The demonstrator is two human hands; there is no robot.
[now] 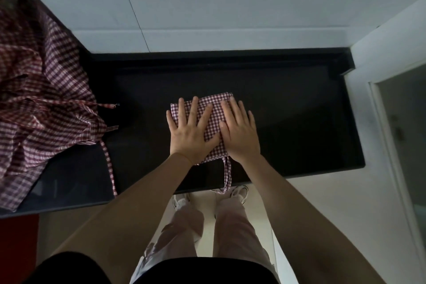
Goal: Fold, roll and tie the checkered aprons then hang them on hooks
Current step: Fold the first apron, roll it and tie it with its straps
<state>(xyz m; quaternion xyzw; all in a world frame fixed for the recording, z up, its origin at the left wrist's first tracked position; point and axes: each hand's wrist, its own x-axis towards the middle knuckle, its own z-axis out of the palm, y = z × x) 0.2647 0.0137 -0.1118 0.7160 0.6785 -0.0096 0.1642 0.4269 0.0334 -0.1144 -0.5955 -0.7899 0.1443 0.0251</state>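
The folded checkered apron (213, 122) lies flat on the black countertop (299, 122), directly under both palms. The left hand (190, 131) covers its left half and the right hand (239, 131) its right half; fingers on both are spread and pressed flat, pinching nothing. The packet's long axis runs away from the person, fingertips toward its far edge and wrists at the near edge — so a roll would likely start from the near edge, with neither hand nearer. A tie strap (228, 175) trails from the near edge over the counter's front. More unfolded checkered aprons (41, 99) are heaped well to the left. No writing or labels are readable anywhere.
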